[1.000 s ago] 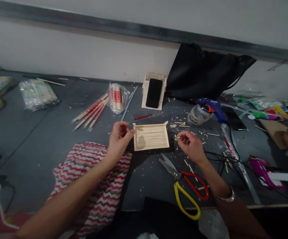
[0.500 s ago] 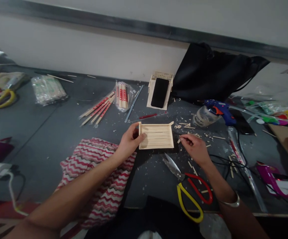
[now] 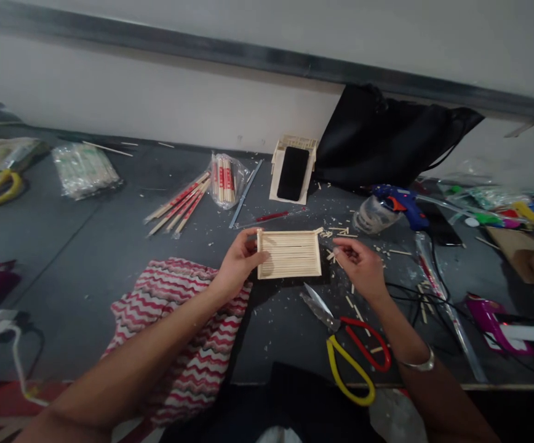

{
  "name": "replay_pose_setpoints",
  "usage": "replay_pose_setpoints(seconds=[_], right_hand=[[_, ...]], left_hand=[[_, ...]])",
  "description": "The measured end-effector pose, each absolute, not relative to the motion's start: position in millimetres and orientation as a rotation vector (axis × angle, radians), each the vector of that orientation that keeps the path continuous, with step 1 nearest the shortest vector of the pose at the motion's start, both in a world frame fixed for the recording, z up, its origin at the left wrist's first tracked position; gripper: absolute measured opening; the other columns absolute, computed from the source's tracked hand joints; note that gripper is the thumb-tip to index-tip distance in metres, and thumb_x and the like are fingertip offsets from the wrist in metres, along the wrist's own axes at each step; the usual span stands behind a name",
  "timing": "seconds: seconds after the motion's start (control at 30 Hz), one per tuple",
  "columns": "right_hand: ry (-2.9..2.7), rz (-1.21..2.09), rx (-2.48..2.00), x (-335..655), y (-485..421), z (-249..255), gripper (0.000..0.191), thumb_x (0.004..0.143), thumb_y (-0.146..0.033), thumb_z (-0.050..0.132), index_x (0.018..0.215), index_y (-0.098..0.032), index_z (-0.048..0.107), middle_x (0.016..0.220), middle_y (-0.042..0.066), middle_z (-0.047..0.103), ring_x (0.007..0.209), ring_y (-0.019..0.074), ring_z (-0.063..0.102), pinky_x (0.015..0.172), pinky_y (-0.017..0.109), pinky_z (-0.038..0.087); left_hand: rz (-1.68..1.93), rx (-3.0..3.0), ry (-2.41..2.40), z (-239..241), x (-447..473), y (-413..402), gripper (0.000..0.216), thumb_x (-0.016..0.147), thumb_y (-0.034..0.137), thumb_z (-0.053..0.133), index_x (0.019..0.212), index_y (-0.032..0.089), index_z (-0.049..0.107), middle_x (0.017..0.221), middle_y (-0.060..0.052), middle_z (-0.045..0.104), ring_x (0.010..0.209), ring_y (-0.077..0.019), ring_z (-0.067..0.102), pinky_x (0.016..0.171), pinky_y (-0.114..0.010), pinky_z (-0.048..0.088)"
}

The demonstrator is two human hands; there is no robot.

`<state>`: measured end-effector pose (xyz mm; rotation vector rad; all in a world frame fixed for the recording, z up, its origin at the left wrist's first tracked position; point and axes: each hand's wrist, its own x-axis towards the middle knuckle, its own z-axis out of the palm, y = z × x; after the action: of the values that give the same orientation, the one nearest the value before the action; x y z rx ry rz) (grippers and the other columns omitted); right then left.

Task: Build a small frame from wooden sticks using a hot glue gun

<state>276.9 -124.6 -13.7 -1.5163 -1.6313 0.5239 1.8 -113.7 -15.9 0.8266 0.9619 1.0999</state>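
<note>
Lying flat on the dark grey table (image 3: 87, 246), between both hands: a small panel of wooden sticks (image 3: 289, 253). Gripping its left edge with thumb and fingers, the left hand (image 3: 238, 261). Hovering just beside its right edge, the right hand (image 3: 362, 266), fingers curled and pinched, possibly holding a tiny stick piece, but too small for telling surely. Lying just in front of the panel, near the right wrist: open scissors (image 3: 347, 344) with red and yellow handles. Spreading under the left forearm: a red and white striped cloth (image 3: 188, 332). Standing behind the panel: a black phone (image 3: 293, 173) in a small wooden holder, next to a black bag (image 3: 387, 138) leaning against the white wall. Resting to the right: a blue glue gun (image 3: 398, 203). Lying on the far left side: packs of chopsticks (image 3: 179, 203).
</note>
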Motion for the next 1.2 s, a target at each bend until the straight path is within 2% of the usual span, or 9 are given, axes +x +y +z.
replay_pose_setpoints(seconds=[0.23, 0.43, 0.63, 0.8, 0.93, 1.2], right_hand=[[-1.483, 0.633, -1.367, 259, -134, -10, 0.025, 0.087, -0.037, 0.070, 0.107, -0.023, 0.074, 0.091, 0.005, 0.079, 0.079, 0.0197, 0.074, 0.068, 0.031, 0.062], [-1.432, 0.468, -1.330, 253, -154, 1, 0.020, 0.092, -0.030, 0.068, 0.110, -0.026, 0.075, 0.094, 0.004, 0.081, 0.079, 0.0188, 0.076, 0.072, 0.031, 0.064], [-1.543, 0.275, -1.319, 254, -160, 2, 0.015, 0.095, -0.031, 0.067, 0.102, -0.027, 0.079, 0.089, 0.002, 0.082, 0.069, 0.0186, 0.076, 0.068, 0.031, 0.065], [-1.625, 0.118, -1.288, 254, -159, 1, 0.015, 0.097, -0.031, 0.066, 0.101, -0.026, 0.079, 0.088, 0.001, 0.083, 0.064, 0.0165, 0.076, 0.065, 0.028, 0.064], [-1.669, 0.035, -1.239, 253, -158, 1, 0.013, 0.097, -0.027, 0.066, 0.100, -0.026, 0.079, 0.085, -0.001, 0.082, 0.065, 0.0149, 0.076, 0.062, 0.025, 0.062], [-1.682, 0.037, -1.243, 256, -158, 0, 0.013, 0.096, -0.024, 0.067, 0.095, -0.027, 0.079, 0.088, 0.000, 0.083, 0.071, 0.0173, 0.078, 0.065, 0.027, 0.063]], left_hand=[[1.168, 0.910, 0.918, -13, 2, -119, 0.058, 0.066, 0.029, 0.089, 0.115, 0.024, 0.057, 0.091, 0.001, 0.075, 0.084, -0.0191, 0.072, 0.075, -0.029, 0.058], [1.179, 1.026, 0.901, -12, 3, -125, 0.055, 0.073, 0.032, 0.087, 0.118, 0.025, 0.056, 0.093, -0.001, 0.074, 0.084, -0.0181, 0.071, 0.074, -0.028, 0.059], [1.200, 1.161, 0.922, -11, 3, -129, 0.049, 0.076, 0.033, 0.086, 0.116, 0.026, 0.057, 0.091, 0.000, 0.069, 0.072, -0.0138, 0.064, 0.063, -0.023, 0.055], [1.222, 1.232, 0.892, -15, 3, -128, 0.046, 0.080, 0.035, 0.083, 0.116, 0.025, 0.057, 0.093, 0.000, 0.068, 0.074, -0.0141, 0.064, 0.063, -0.023, 0.054], [1.235, 1.240, 0.869, -15, 3, -127, 0.045, 0.080, 0.033, 0.084, 0.116, 0.025, 0.058, 0.094, 0.001, 0.069, 0.077, -0.0136, 0.065, 0.065, -0.022, 0.054], [1.193, 1.192, 0.868, -20, 2, -127, 0.046, 0.080, 0.035, 0.084, 0.118, 0.024, 0.060, 0.096, -0.001, 0.070, 0.072, -0.0132, 0.064, 0.062, -0.022, 0.053]])
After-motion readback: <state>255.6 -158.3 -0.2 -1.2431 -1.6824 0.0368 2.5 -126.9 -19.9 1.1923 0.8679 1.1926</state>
